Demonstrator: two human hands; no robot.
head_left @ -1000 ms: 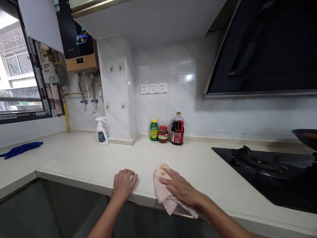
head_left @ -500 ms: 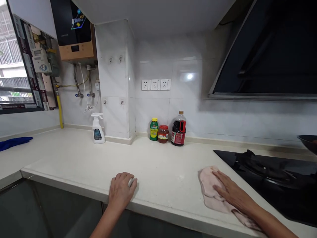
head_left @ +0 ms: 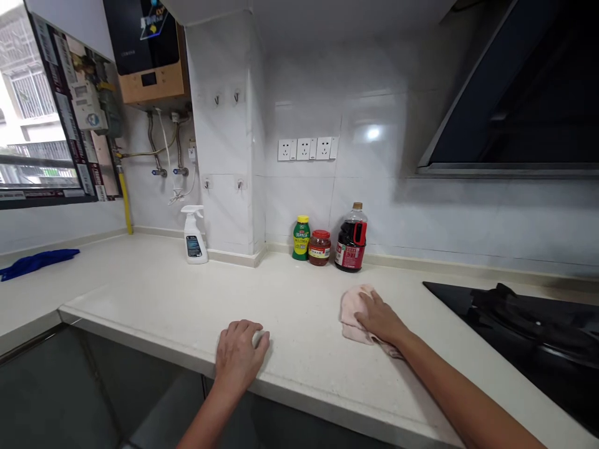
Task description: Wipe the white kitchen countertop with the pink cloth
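Left of the dark bottle (head_left: 347,254), your left hand (head_left: 239,349) rests half-curled, nothing visible in its grip, seemingly bracing you; the green bottle (head_left: 301,243) and jar (head_left: 320,249) stand beside the landmark, perhaps set back for room. In front of it, your right hand (head_left: 382,317), fingers partly spread, holds the pink cloth (head_left: 350,310) down, probably for broad contact. Count two bottles, one jar, one pink cloth.
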